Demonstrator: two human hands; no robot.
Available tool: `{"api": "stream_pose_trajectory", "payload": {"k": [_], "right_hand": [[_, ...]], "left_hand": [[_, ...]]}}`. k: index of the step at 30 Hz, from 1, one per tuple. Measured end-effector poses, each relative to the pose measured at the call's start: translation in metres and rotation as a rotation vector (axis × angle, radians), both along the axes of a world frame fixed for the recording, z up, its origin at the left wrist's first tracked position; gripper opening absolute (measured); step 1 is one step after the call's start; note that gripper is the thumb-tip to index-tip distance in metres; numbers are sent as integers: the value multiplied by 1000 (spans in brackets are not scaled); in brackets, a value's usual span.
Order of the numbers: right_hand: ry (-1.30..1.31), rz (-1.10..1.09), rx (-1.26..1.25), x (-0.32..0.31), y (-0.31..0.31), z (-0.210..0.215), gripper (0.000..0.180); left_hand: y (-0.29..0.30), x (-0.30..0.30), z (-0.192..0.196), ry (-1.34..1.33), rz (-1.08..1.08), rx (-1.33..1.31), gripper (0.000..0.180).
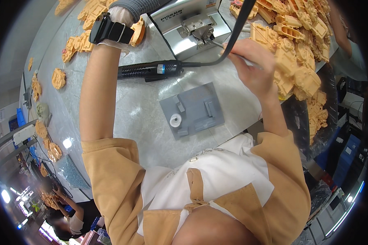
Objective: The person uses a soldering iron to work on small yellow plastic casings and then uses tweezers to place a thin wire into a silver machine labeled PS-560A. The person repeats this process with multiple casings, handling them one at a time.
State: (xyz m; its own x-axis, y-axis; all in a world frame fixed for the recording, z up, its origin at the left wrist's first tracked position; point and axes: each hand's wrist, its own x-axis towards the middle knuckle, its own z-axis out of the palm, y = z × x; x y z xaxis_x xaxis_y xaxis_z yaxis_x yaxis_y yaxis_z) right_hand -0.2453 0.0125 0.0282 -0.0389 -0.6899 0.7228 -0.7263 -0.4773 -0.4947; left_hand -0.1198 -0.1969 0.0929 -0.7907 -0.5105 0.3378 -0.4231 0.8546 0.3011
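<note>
Head view: right hand [255,61] pinches a thin rod [216,43], 1 o'clock, likely light, stiff, best held mid-shaft; left hand [122,14], 11 o'clock: can't tell fingers.

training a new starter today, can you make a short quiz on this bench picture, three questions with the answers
1. Pick one. What does the right hand hold?
A) scissors
B) a thin metal rod
C) a paintbrush

2. True or false? A white disc sits on the grey plate.

3. Which lies lower in the view: the black corded tool or the grey plate?

Key:
1. B
2. True
3. The grey plate
</note>
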Motion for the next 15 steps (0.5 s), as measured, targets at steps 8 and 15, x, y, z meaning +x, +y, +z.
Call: {"api": "stream_pose_trajectory", "payload": {"k": [8, 15], "right_hand": [[18, 27, 62, -1, 5, 4, 19], [21, 18, 27, 0, 5, 4, 17]], "left_hand": [[1, 3, 1, 21, -15, 4, 54], [1, 3, 1, 21, -16, 8, 54]]}}
